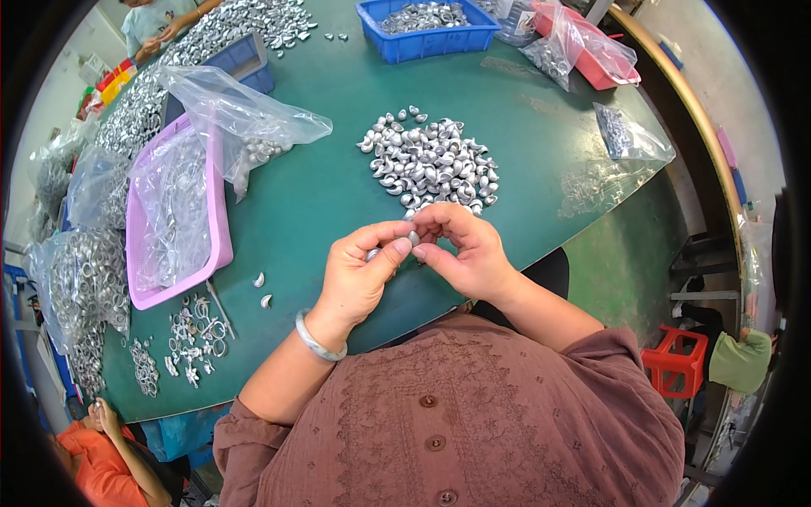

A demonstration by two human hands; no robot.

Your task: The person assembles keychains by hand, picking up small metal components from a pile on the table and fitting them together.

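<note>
Close to the table's front edge, my left hand (365, 269) and my right hand (463, 247) meet with their fingertips together. Pinched between the thumbs and forefingers of both is a small silver-grey curved metal piece (413, 238). Another shiny bit (372, 253) shows under the fingers of my left hand, mostly hidden. Just beyond my fingers lies a heap of similar curved metal pieces (435, 160). Two loose pieces (258, 280) rest on the green table to the left of my left hand.
At left stands a pink basket (221, 228) lined with clear plastic, beside bags of metal rings (93, 262). Small metal parts (196, 334) lie near the left edge. Farther back are a blue tray (439, 49), a red tray (604, 68) and a large heap (245, 25). Other people sit around.
</note>
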